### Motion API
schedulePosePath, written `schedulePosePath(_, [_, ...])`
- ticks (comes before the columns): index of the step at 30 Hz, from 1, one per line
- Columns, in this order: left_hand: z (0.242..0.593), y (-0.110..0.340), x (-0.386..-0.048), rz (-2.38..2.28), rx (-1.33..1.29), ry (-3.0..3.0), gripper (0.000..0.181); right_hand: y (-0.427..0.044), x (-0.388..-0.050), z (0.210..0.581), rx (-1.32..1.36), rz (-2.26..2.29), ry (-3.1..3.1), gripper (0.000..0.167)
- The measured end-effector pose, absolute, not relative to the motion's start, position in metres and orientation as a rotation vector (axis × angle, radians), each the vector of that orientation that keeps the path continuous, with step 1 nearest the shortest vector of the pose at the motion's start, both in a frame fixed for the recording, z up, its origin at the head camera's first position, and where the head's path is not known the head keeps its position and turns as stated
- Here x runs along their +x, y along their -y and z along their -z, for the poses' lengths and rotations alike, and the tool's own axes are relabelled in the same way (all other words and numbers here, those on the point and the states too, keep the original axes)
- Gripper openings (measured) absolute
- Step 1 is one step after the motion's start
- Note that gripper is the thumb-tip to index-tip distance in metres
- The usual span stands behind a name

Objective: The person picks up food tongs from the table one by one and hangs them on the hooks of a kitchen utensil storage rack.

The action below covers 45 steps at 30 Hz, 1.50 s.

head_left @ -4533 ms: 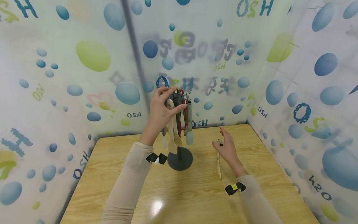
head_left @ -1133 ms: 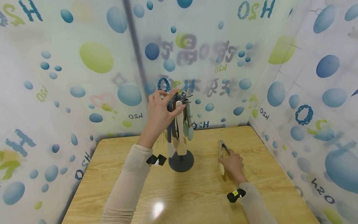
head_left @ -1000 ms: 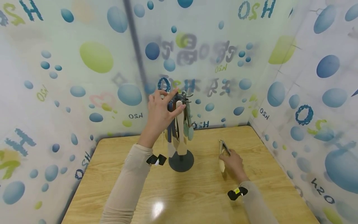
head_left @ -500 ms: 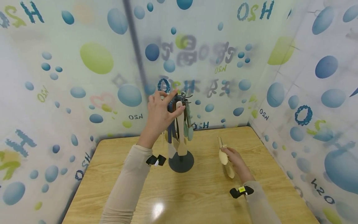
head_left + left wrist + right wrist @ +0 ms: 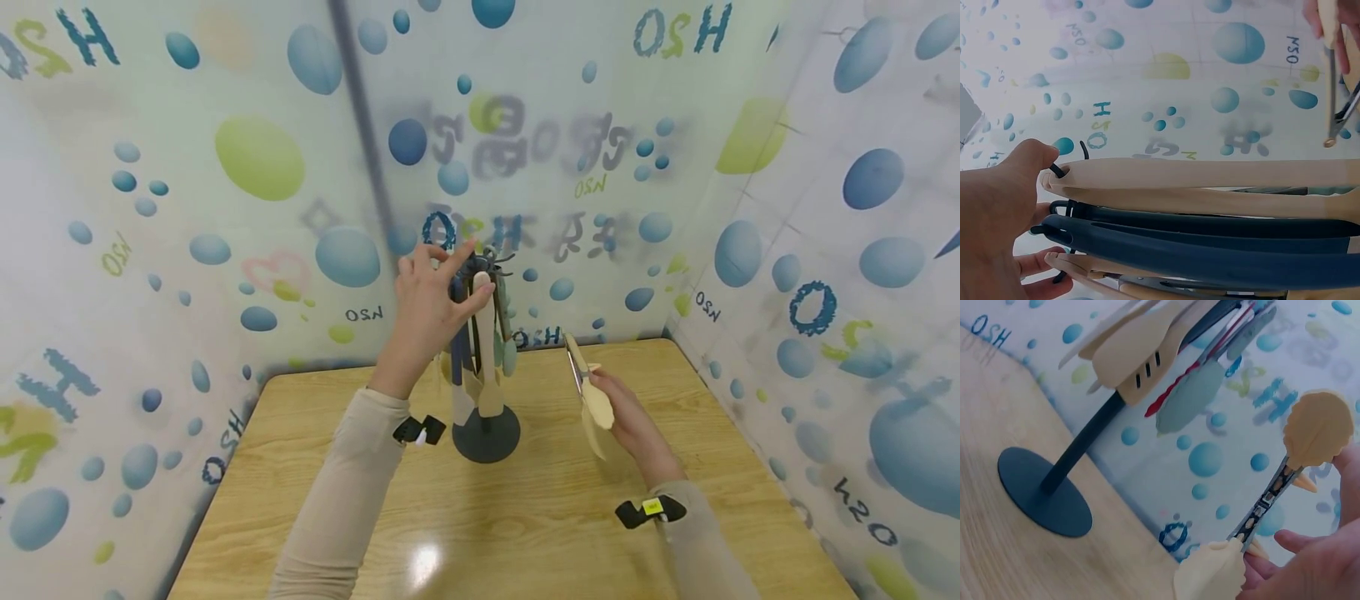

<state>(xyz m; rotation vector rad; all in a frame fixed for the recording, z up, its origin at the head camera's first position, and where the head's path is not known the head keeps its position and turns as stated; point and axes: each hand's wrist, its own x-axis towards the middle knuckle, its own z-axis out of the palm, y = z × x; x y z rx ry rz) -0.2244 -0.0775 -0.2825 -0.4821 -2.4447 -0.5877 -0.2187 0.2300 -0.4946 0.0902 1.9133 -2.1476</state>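
At the top of a dark rotating utensil rack [image 5: 487, 442], my left hand [image 5: 426, 308] holds the hook ring between thumb and fingers. The left wrist view shows the thumb on a hook and other fingertips beneath. Beige spatulas [image 5: 1138, 347], a dark blue handle [image 5: 1210, 256] and pale green tongs [image 5: 1191, 394] hang there. To the right, my right hand [image 5: 633, 421] grips cream-tipped metal tongs [image 5: 597, 408] above the table, hinge end up and leaning toward the rack. Their two scalloped heads [image 5: 1319, 428] are spread apart. Part of the hook ring is hidden behind my left hand.
The wooden table [image 5: 360, 517] carries the rack's round base. A patterned curtain wall [image 5: 262, 158] stands close behind the table, and another wall [image 5: 855, 275] runs along its right side. Red-handled tongs [image 5: 1172, 390] hang on the far side of the rack.
The cream-tipped tongs, earlier lying on the table, are now gripped and lifted, hinge end swung up toward the rack. The rack turned under my left hand, bringing a beige spatula to the front.
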Motion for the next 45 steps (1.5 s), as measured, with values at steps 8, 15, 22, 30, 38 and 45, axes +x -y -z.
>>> schedulePosePath(8, [0.282,0.077,-0.225,0.559,-0.483,2.429,0.065,-0.218,-0.211,0.465,-0.031,2.318,-1.839,0.065])
schedulePosePath(15, [0.280,0.077,-0.224,0.561,-0.478,2.452,0.068,-0.209,-0.211,0.444,-0.138,2.339,-1.927,0.062])
schedulePosePath(22, [0.279,0.078,-0.223,0.642,-0.484,2.496,0.070,-0.201,-0.208,0.430,-0.272,2.357,-1.969,0.064])
schedulePosePath(30, [0.280,0.082,-0.226,0.810,-0.557,2.539,0.073,-0.191,-0.208,0.420,-0.457,2.414,-1.964,0.068])
schedulePosePath(38, [0.281,0.084,-0.230,0.851,-0.628,2.563,0.073,-0.185,-0.207,0.412,-0.667,2.414,-1.952,0.074])
schedulePosePath(45, [0.282,0.083,-0.229,0.862,-0.630,2.578,0.074,-0.184,-0.205,0.409,-0.747,2.389,-1.950,0.075])
